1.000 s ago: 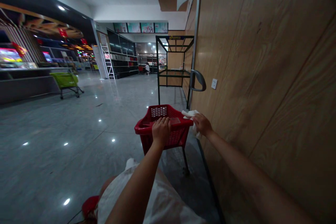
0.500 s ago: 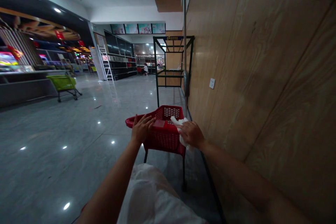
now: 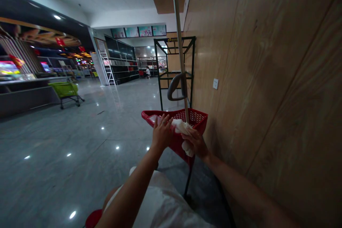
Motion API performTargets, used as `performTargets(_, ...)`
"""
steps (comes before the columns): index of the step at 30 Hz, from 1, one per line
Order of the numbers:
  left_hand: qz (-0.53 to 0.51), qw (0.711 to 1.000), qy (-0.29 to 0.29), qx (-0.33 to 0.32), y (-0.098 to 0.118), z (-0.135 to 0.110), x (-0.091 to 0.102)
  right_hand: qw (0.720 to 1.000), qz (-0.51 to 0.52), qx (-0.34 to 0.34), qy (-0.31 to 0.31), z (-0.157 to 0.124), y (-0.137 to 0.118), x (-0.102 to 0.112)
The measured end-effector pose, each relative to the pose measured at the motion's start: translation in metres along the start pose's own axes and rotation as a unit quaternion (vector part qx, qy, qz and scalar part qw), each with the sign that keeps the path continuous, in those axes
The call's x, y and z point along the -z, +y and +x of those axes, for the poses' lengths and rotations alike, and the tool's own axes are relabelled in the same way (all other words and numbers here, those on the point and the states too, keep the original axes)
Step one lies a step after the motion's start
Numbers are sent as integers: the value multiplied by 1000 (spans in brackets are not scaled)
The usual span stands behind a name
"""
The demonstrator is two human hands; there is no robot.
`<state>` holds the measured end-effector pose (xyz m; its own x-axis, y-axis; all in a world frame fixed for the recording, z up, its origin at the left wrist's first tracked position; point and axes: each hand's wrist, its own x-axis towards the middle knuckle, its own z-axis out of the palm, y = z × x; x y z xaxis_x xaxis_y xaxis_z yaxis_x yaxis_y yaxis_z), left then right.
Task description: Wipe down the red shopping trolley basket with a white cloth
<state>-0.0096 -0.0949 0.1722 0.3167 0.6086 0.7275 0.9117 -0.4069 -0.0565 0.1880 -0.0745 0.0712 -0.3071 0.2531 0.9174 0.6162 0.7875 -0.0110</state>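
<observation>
A red plastic shopping cart point(image 3: 179, 145) stands in front of me at an angle, its basket full of small holes. My left hand point(image 3: 161, 132) lies on its handle bar with the fingers spread. In my right hand point(image 3: 196, 142) is a crumpled white cloth point(image 3: 180, 126), pressed to the handle's right end, with part of it hanging below my fingers. A long pole point(image 3: 179, 30) with a grey loop grip point(image 3: 174, 87) rises behind the cloth. Its lower end goes down into or behind the basket; I cannot tell which.
A wood-panelled wall point(image 3: 256, 78) with a socket point(image 3: 215, 84) runs close on the right. Beyond the cart stands a dark metal frame rack point(image 3: 160, 89). A green cart point(image 3: 65, 89) is at left on the shiny floor point(image 3: 88, 149). A person point(image 3: 148, 72) is far back near shelves.
The cart has turned, its basket swinging right toward the wall. My left hand has shifted right, nearer the cloth. The pole now leans left at the top, and its loop grip shows.
</observation>
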Motion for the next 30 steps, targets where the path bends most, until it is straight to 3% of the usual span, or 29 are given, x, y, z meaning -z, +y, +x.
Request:
performTargets(4, -43, 997, -57, -35, 29, 5, -11, 998, 2, -56, -17, -15, 16, 1)
performTargets(8, -68, 991, -109, -39, 35, -2, -24, 996, 6, -83, -30, -41, 49, 12)
performTargets(12, -69, 994, -89, -1, 29, -9, -29, 976, -30, -216, 21, -52, 76, 31)
performTargets(15, -77, 995, -66, 21, 22, -12, -28, 960, -18, -273, 56, -32, 75, 34)
performTargets(18, -89, 995, -52, 19, 15, -14, -29, 971, 30, -233, 32, 2, 56, 13)
performTargets(21, -88, 995, -46, 13, 7, -18, -30, 975, 52, -205, -67, 26, 40, -21)
performTargets(24, -80, 996, -48, 12, -6, -21, -31, 968, 52, -201, -140, 32, 39, -48)
performTargets(30, -92, 992, -84, -8, -46, -24, -22, 960, 65, -167, -215, 28, 61, -57)
